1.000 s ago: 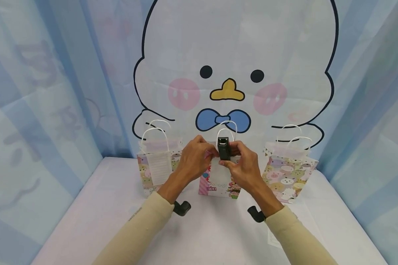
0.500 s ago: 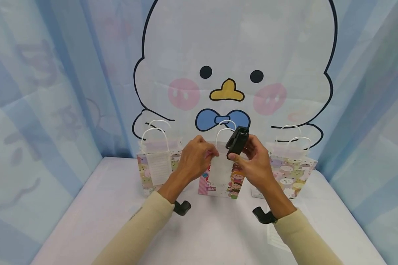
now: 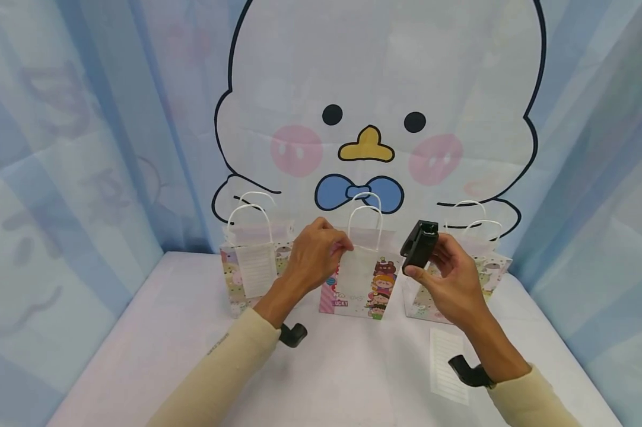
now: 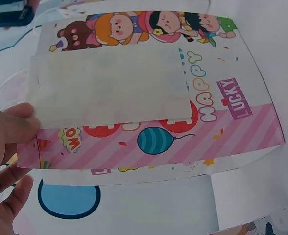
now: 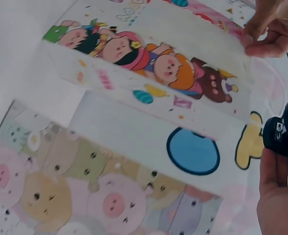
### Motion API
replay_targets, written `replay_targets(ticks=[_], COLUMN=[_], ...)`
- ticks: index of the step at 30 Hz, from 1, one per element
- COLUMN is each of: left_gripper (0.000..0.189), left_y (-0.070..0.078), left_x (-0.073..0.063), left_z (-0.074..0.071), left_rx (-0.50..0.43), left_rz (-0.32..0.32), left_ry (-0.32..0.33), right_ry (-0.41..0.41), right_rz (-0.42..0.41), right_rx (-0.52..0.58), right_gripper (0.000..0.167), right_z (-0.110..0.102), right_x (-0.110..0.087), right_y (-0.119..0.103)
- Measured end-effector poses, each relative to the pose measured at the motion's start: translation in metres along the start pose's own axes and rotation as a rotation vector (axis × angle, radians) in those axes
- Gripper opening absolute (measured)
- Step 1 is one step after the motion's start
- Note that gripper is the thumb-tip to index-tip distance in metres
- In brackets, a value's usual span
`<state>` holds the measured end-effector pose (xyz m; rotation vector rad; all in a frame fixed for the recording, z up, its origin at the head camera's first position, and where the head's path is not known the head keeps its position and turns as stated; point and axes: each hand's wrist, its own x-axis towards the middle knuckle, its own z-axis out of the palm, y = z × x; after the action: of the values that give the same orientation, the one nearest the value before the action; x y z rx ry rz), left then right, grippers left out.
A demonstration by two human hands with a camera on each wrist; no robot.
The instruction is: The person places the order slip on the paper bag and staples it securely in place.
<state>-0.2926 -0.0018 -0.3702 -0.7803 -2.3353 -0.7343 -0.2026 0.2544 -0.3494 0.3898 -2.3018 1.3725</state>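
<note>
Middle bag (image 3: 383, 287) stands upright at the back centre of the table (image 3: 364, 367), base on the white surface. Paper slip (image 3: 355, 276) lies flat on its front, upper edge about at the rim. Left hand (image 3: 315, 249) pinches the rim's left corner and slip between thumb and index; lower fingers sit apart. The rim's right half is uncovered, two white loop handles rising above. Right hand (image 3: 454, 281) grips a black stapler (image 3: 419, 244), tilted, just off the bag's right edge and not touching it. Gap to right bag (image 3: 422, 299) is narrow; stapler and right hand sit in front of that bag, covering part of it. Left bag (image 3: 232, 279) is on the other side, left forearm crossing the space in front of it. Right bag is near the table's right edge; left bag has more margin. Ahead of the middle bag there's open tabletop between the forearms; loose slip (image 3: 449, 365) lies on its right. Look: white front, pink diagonal stripes, HAPPY and LUCKY lettering, blue balloon, cartoon figures down the right side.
</note>
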Motion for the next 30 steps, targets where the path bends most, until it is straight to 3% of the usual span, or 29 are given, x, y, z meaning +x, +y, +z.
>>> replay_targets(ticks=[16, 25, 30], left_gripper=[0.010, 0.009, 0.009], left_y=[0.000, 0.000, 0.003], left_x=[-0.001, -0.003, -0.004], left_z=[-0.001, -0.005, -0.007], left_rx=[-0.001, 0.025, 0.073], left_rz=[0.022, 0.036, 0.063], left_ry=[-0.001, 0.010, 0.048], right_ry=[0.018, 0.046, 0.057], right_rz=[0.010, 0.079, 0.139], right_rx=[-0.181, -0.300, -0.374], right_gripper=[0.066, 0.064, 0.065], right_z=[-0.046, -0.065, -0.076], right_x=[-0.047, -0.069, -0.080], right_y=[0.034, 0.054, 0.065])
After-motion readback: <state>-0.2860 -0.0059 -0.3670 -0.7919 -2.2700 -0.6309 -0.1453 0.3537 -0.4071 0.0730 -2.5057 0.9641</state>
